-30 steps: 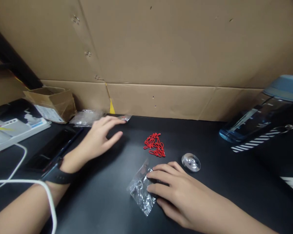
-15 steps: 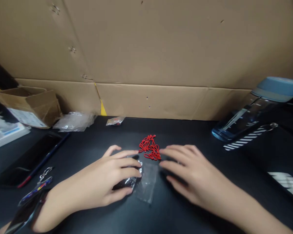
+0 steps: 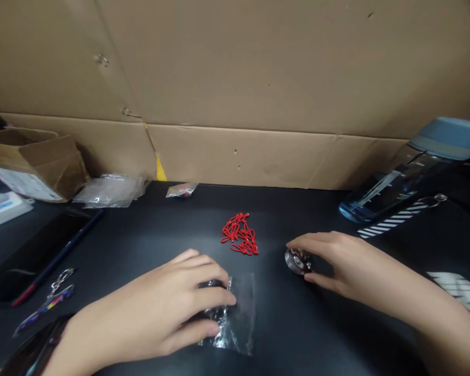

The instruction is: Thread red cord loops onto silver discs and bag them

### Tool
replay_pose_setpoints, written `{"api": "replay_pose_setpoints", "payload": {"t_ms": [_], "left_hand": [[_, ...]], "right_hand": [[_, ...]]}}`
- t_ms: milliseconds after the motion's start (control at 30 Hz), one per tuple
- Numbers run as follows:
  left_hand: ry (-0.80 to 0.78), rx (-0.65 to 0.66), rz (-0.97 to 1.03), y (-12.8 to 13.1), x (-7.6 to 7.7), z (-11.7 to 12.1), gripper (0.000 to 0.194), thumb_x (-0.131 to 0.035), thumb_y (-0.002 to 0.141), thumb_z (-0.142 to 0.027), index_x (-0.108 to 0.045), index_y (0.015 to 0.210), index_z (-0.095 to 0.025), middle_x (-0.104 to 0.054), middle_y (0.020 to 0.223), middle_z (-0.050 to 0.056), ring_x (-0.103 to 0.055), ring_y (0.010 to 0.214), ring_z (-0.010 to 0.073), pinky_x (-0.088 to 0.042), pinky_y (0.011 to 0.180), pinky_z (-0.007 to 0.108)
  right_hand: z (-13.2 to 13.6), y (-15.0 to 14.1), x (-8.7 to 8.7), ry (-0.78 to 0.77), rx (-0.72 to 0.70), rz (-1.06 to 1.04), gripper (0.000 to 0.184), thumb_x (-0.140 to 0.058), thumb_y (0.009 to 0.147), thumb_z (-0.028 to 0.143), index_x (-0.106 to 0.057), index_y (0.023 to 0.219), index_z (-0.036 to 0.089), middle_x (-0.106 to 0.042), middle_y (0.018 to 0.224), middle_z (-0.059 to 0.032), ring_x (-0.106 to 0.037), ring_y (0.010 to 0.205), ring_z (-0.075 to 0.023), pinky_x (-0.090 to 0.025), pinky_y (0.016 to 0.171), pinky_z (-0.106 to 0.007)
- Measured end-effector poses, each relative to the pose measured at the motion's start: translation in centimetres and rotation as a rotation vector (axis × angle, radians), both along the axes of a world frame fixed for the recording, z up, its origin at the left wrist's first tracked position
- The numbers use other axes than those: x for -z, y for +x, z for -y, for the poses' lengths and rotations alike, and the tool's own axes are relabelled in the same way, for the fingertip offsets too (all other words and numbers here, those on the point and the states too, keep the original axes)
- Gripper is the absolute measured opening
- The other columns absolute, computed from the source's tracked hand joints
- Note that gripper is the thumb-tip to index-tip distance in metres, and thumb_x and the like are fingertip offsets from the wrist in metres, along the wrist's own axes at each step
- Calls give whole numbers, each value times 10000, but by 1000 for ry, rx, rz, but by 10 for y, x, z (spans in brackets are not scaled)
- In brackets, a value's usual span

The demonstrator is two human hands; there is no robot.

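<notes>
Taking the heap of red cord loops [image 3: 241, 234] as the landmark, lying on the dark table [image 3: 285, 329], the left hand [image 3: 186, 300] is nearer the wearer and a little left of it, palm down with fingers loosely curled and parted over a clear plastic bag [image 3: 243, 316]. The hand covers much of the bag, and a dark shape under the fingers is hard to make out; whether they pinch or only press, I cannot tell. To the right of the loops, the right hand [image 3: 329, 261] is half open, thumb and forefinger at opposite edges of a clear round disc [image 3: 295, 261]; its remaining fingers are largely hidden, and how firmly it has the disc cannot be told. The loops overlap so much that they cannot be counted. Beyond them and to the left lie a small packet [image 3: 182, 190] with something red inside, indistinct, and flat clear bags [image 3: 112, 190], slightly blurred. Farther left of the loops, the cardboard box [image 3: 65, 169] and the dark phone [image 3: 43, 250] are both cut by the frame, as is a watch [image 3: 35, 350] on the left wrist. Well right of them, a bottle [image 3: 395, 177] leans out of frame.
</notes>
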State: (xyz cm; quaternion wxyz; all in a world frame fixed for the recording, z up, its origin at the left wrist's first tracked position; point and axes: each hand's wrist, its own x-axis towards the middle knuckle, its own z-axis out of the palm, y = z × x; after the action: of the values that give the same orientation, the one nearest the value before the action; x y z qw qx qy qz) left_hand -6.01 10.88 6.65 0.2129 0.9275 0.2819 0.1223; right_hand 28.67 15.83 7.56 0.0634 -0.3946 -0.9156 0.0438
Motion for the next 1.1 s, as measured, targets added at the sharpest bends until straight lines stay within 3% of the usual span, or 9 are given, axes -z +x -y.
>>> {"api": "replay_pose_setpoints", "payload": {"t_ms": [233, 433, 567, 667, 767, 833, 933, 1033, 1100], "left_hand": [[23, -20, -16, -2, 0, -2, 232, -626, 989, -278, -683, 1214, -268, -716, 1116, 48, -647, 1035, 218, -462, 925, 330], [170, -143, 175, 1, 7, 2, 372, -609, 977, -158, -603, 1336, -255, -667, 1243, 82, -617, 1145, 220, -483, 998, 336], [263, -143, 350, 7, 8, 9, 442, -673, 930, -131, -598, 1344, -266, -683, 1213, 86, -639, 1103, 218, -527, 946, 330], [243, -44, 315, 11, 4, 15, 363, -677, 921, -122, -651, 1252, -270, -730, 1083, 57, -655, 959, 197, -534, 853, 320], [186, -11, 269, 14, -1, 18, 223, -633, 931, -90, -682, 1059, -267, -753, 983, 13, -650, 847, 171, -519, 805, 312], [170, -19, 288, 15, -2, 19, 210, -609, 919, -54, -657, 953, -255, -759, 965, 2, -655, 821, 166, -516, 791, 312], [156, -79, 358, 11, 3, 17, 224, -593, 886, -19, -596, 925, -240, -758, 1068, 40, -690, 892, 187, -530, 820, 328], [52, -224, 378, 3, 12, 13, 190, -584, 904, -59, -534, 933, -240, -747, 1135, 69, -714, 954, 200, -550, 823, 320], [-91, -355, 403, 0, 17, 9, 157, -596, 933, -131, -489, 900, -241, -756, 996, 51, -727, 897, 197, -555, 756, 296]], "right_hand": [[-4, 4, -4, -69, -29, -15, 395, -715, 869, 174, -691, 1249, 277, -764, 1146, -55, -756, 954, -233, -611, 844, -343], [20, -23, -15, -17, 4, -375, 420, -717, 911, 363, -665, 1316, 264, -735, 1253, -86, -729, 1094, -260, -603, 951, -357], [49, -55, -12, -243, -25, -512, 475, -801, 841, 401, -665, 1284, 297, -769, 1141, -48, -745, 973, -219, -609, 881, -291], [62, -73, -5, -439, -51, -536, 410, -835, 818, 385, -680, 1187, 299, -769, 1056, -15, -730, 927, -181, -591, 857, -245], [64, -78, 1, -526, -73, -556, 369, -821, 838, 397, -666, 1147, 269, -760, 1024, -22, -720, 910, -174, -579, 850, -239], [58, -75, 3, -471, -130, -557, 380, -782, 876, 405, -648, 1196, 250, -750, 1102, -58, -711, 980, -195, -572, 894, -266], [43, -65, 6, -223, -137, -473, 336, -656, 968, 341, -621, 1282, 227, -698, 1280, -114, -651, 1159, -249, -510, 1032, -376], [28, -58, 12, -20, -55, -242, 324, -538, 1016, 237, -618, 1329, 238, -655, 1371, -122, -584, 1246, -299, -454, 1044, -478], [21, -56, 17, 33, -56, -116, 368, -500, 1020, 192, -608, 1368, 244, -652, 1382, -122, -574, 1248, -313, -437, 1016, -499]]}}
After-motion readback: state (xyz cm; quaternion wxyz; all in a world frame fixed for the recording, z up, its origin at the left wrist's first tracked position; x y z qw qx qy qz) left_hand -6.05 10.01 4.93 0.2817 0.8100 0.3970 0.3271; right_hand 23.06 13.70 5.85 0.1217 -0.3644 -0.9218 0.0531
